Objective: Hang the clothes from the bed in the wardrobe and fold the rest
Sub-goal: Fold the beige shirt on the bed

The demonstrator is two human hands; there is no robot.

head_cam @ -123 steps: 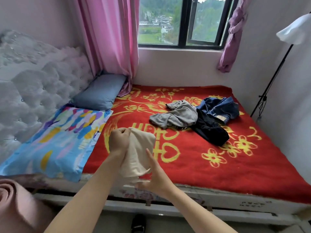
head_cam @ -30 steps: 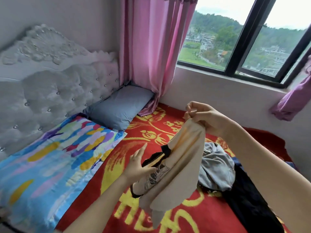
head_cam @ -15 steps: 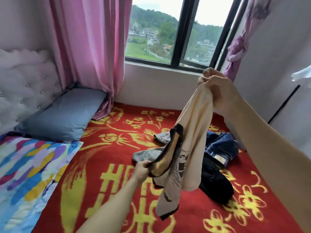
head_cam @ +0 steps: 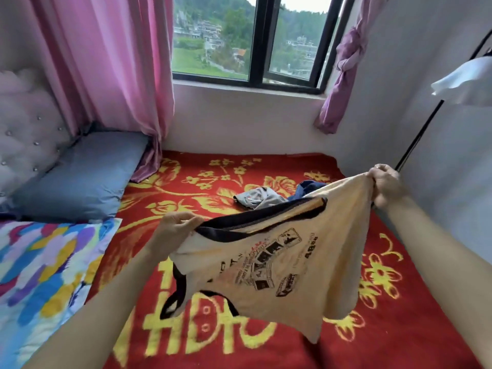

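- Head view: your left hand [head_cam: 175, 230] pinches the dark-trimmed edge of the cream T-shirt [head_cam: 279, 265], with fingers and thumb curled over the cloth.
- Your right hand [head_cam: 386, 186] grips another edge of the shirt, higher and farther to the right, with the fingers closed tight on a bunched bit of fabric.
- The T-shirt is stretched between both hands above the red blanket [head_cam: 207, 182]. Its black print faces you and its lower corner droops toward the bed.
- Beyond the shirt, a crumpled grey garment [head_cam: 255, 198] lies on the blanket. A blue denim piece [head_cam: 308, 185] lies just beside it, partly hidden by the shirt.
- On your left, a grey-blue pillow [head_cam: 80, 177] sits against the tufted headboard [head_cam: 26, 129]. A colourful pillow [head_cam: 40, 275] lies nearer you.
- A pink curtain [head_cam: 111, 62] hangs left of the window [head_cam: 253, 35], and a knotted purple curtain [head_cam: 343, 65] hangs at its right.
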